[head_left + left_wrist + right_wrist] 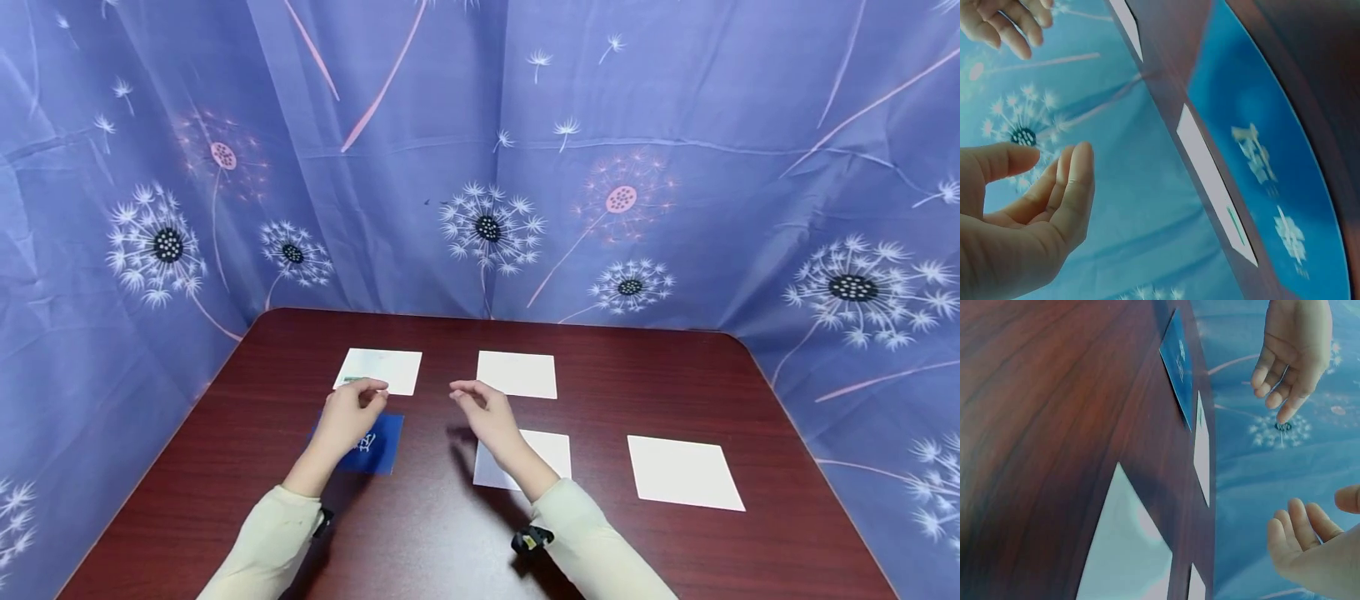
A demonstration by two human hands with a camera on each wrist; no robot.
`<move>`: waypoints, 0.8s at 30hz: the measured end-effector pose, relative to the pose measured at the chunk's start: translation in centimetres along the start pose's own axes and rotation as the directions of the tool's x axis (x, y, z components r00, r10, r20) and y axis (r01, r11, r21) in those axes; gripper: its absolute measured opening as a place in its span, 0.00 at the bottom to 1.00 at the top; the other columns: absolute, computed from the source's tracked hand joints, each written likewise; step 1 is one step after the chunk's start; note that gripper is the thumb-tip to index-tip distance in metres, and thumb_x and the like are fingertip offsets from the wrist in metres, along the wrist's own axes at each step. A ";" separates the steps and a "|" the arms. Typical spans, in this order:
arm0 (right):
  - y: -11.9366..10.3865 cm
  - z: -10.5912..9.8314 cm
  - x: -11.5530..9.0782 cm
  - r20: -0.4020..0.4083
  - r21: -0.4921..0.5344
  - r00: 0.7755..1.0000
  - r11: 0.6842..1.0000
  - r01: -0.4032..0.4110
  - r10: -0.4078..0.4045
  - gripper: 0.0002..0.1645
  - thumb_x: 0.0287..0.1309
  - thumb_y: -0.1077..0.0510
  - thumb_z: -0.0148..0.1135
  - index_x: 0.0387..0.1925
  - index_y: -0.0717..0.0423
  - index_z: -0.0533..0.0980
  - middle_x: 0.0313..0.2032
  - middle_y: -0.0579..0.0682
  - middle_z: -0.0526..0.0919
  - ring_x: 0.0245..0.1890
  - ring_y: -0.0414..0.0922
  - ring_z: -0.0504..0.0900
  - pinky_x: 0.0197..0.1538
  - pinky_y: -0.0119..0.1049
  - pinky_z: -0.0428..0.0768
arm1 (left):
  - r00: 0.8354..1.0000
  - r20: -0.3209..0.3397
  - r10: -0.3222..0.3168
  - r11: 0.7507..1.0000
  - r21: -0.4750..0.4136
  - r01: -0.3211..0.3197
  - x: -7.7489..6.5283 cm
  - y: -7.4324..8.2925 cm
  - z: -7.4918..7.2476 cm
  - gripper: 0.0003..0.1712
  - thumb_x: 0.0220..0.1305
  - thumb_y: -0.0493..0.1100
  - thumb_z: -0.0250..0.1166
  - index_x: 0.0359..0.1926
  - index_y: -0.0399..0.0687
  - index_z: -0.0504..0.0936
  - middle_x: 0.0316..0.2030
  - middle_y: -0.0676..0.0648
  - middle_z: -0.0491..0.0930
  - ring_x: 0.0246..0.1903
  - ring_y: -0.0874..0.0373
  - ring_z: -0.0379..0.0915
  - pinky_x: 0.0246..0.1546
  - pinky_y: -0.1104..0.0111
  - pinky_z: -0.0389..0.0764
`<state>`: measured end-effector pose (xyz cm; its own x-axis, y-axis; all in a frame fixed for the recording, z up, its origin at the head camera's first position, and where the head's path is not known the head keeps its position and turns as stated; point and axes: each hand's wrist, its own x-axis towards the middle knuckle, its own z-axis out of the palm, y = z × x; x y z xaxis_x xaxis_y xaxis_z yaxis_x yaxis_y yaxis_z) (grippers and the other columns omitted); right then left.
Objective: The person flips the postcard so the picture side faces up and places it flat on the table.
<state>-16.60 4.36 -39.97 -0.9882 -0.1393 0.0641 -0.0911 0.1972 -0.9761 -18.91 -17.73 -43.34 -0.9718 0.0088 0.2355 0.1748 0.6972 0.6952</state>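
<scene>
My left hand (348, 422) hovers above a blue card (384, 446) with white script, its fingers loosely bent and a gap showing between thumb and fingertips. Behind it lies a white card with a small green mark (390, 367). Over a white card at the front middle (551, 454) is my right hand (491, 419), also loosely bent and holding nothing; its forearm hides part of that card. Just beyond the right fingers lies another white card (525, 373). In the left wrist view the blue card (1260, 125) shows two groups of white characters.
A further white card (685, 472) lies apart on the right side of the dark red wooden table (622, 383). A blue curtain with dandelion prints (390, 208) hangs behind the table and along its sides.
</scene>
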 end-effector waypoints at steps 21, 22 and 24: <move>5.7 -7.5 0.0 -0.152 0.003 0.980 0.992 -0.128 0.127 0.20 0.68 0.60 0.50 0.58 0.64 0.73 0.52 0.62 0.80 0.55 0.56 0.77 0.57 0.46 0.75 | 0.979 0.176 -0.100 0.919 -0.361 0.158 -1.1 4.9 6.4 0.17 0.61 0.32 0.58 0.52 0.31 0.78 0.43 0.36 0.82 0.42 0.49 0.80 0.45 0.60 0.80; 5.8 -7.8 -0.2 -0.153 -0.001 0.978 0.989 -0.146 0.144 0.21 0.69 0.59 0.50 0.59 0.63 0.73 0.53 0.61 0.80 0.56 0.56 0.76 0.58 0.47 0.74 | 0.977 0.189 -0.100 0.915 -0.368 0.164 -1.2 5.0 6.6 0.18 0.62 0.32 0.58 0.53 0.30 0.77 0.44 0.35 0.81 0.43 0.47 0.80 0.46 0.59 0.80; 5.9 -8.5 -0.6 -0.154 -0.010 0.973 0.984 -0.176 0.172 0.23 0.69 0.56 0.51 0.61 0.61 0.72 0.55 0.60 0.78 0.57 0.56 0.76 0.60 0.49 0.72 | 0.971 0.218 -0.098 0.908 -0.381 0.177 -1.4 5.2 6.9 0.20 0.63 0.32 0.58 0.55 0.29 0.75 0.47 0.34 0.80 0.47 0.45 0.79 0.48 0.59 0.79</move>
<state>-17.62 13.83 -44.05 -0.9961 0.0477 -0.0739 0.0829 0.2285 -0.9700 -17.74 -9.15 -44.77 -0.9953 0.0963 0.0130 0.0471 0.3613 0.9313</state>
